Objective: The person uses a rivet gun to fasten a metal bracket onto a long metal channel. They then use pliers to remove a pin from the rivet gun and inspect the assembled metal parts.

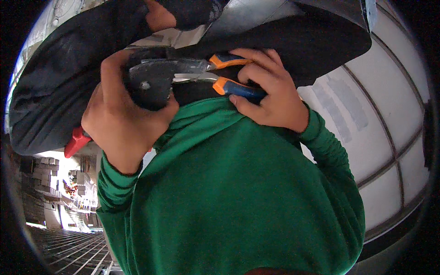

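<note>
My left hand [121,107] is wrapped round a dark, flat-sided metal piece [153,85] with a round rivet or screw head on its face. In my right hand [275,89] is a pliers-like tool with orange-and-blue handles [243,89], which stand a little apart. Its metal end reaches left against the dark piece. Whether the jaws grip the piece, I cannot tell. Both hands are above my lap, close to the hem of my green top [247,183].
My crossed legs in black trousers [50,82] lie round the work, with a bare foot [160,17] beyond. A red object [77,142], perhaps a tool handle, shows beside my left wrist. Pale panelled surface [366,114] lies at right; metal bars [78,252] show at lower left.
</note>
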`<state>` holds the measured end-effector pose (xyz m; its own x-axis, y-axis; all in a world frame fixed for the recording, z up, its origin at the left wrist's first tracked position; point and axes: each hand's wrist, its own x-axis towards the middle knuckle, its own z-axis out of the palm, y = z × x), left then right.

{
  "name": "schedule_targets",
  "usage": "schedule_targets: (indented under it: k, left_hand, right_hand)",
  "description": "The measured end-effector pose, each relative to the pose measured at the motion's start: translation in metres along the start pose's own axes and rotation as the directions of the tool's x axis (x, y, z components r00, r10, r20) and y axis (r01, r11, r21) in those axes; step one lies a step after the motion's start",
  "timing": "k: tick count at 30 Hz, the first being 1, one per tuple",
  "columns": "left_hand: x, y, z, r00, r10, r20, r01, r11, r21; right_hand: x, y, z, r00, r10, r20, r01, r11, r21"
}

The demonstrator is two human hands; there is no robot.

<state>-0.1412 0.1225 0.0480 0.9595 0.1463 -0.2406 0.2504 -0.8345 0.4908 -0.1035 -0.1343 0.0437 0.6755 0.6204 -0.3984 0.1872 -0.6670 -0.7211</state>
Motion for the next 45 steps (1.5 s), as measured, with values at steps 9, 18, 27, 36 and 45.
schedule_targets:
  k: [9,18,27,36,45]
  left_hand:
    - [0.027,0.009,-0.026,0.999,0.012,0.045,-0.010,0.999,-0.040]
    - [0.020,0.012,-0.040,0.997,0.033,0.065,-0.024,0.990,-0.139]
    - [0.016,0.011,-0.027,0.994,0.071,0.079,-0.056,0.983,-0.177]
    - [0.018,0.013,-0.034,0.991,0.027,0.132,-0.007,0.989,-0.148]
    - [0.017,0.017,-0.032,0.989,-0.006,0.145,0.027,0.989,-0.146]
  right_hand:
    - [-0.018,0.027,-0.021,0.978,0.064,0.199,-0.027,0.983,-0.184]
    - [0.002,0.030,-0.070,0.796,-0.134,0.590,-0.070,0.949,0.309]
    - [-0.011,0.032,-0.063,0.857,-0.255,0.448,-0.016,0.855,0.518]
    - [-0.011,0.016,-0.057,0.886,-0.190,0.424,0.026,0.931,0.364]
    - [-0.016,0.013,-0.061,0.895,-0.201,0.399,0.084,0.953,0.292]
